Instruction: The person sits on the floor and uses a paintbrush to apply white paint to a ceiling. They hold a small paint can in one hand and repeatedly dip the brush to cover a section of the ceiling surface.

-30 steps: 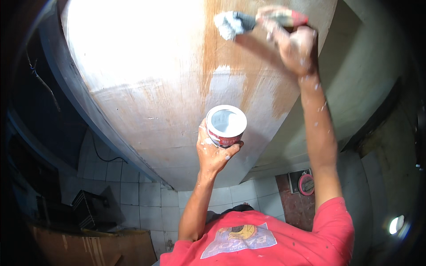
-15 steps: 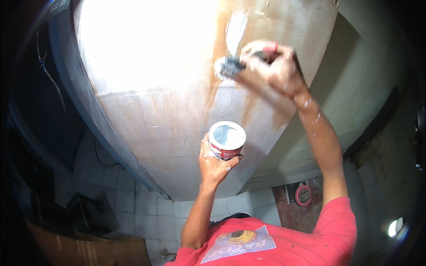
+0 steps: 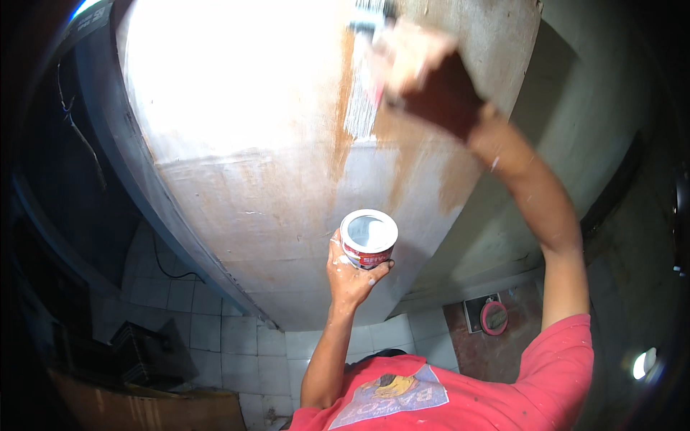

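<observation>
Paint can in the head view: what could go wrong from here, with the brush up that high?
1. The open paint can sits in the left hand with no lid; a tilt could spill paint down the forearm.
2. The right hand works the brush overhead on the rust-streaked wall; drips may fall toward the person.
3. Glare whitens the wall's upper left, so missed patches could go unseen.

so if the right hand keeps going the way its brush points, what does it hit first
Probably nothing new: the right hand holds the brush up against the pale, rust-streaked surface, so further on lies more of that surface, up to the picture's top edge. Depth is unclear.
</observation>
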A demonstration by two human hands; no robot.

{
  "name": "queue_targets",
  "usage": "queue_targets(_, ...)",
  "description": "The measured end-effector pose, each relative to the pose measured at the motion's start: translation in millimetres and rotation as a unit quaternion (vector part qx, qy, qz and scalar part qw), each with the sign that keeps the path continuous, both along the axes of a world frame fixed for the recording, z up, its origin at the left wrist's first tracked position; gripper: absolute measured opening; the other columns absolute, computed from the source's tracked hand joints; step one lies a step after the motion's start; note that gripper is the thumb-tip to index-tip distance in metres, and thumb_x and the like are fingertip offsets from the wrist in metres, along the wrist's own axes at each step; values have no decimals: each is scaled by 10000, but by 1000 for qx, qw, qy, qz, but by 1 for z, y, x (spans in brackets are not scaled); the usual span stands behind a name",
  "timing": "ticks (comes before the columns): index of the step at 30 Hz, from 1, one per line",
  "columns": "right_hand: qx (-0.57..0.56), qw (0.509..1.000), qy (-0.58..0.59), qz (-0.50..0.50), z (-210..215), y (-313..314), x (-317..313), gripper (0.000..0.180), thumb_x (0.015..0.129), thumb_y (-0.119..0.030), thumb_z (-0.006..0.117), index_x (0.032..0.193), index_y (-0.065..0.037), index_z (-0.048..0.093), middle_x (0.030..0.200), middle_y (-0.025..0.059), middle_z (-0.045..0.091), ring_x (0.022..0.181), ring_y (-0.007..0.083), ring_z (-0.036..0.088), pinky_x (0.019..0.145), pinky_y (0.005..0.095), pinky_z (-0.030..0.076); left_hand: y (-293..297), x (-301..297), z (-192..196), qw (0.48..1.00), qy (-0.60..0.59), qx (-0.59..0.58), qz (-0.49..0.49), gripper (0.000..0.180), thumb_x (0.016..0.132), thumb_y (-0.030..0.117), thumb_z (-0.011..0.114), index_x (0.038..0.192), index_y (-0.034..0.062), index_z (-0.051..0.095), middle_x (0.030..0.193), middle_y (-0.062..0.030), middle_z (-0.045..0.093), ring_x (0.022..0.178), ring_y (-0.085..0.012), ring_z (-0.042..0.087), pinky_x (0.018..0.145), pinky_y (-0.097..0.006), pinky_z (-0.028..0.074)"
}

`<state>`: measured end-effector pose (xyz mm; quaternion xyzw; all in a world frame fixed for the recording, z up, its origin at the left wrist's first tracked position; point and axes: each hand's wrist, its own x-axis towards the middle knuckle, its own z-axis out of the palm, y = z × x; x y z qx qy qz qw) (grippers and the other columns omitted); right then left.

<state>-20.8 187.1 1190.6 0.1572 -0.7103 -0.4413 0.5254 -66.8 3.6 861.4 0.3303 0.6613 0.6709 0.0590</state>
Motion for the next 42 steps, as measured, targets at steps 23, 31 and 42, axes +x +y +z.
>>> queue_targets(23,8,998,-57,38,-41,-2,-9,335,882,-369,875,1030,-95,751,926,82,750,804,213,740,630,350,575,5,2,-6,999,5,35,26,1069,621,228,1074,1521,-9,548,1385,-180,703,1270,-318,712,1117,-449,585)
queue_targets(31,-239,922,-288,104,-134,-40,17,177,908,-176,782,1027,-46,766,871,136,765,813,296,790,674,417,640,5,0,-5,999,14,31,30,1096,617,259,1081,1538,-16,552,1380,-190,707,1280,-342,709,1127,-462,578)
queue_targets(42,-156,982,-49,91,-58,-13,31,191,851,-116,802,1035,-64,808,908,67,712,812,238,719,672,378,590,2,7,6,999,-4,16,39,1063,622,255,1072,1511,-9,553,1361,-189,705,1259,-349,717,1113,-460,586)
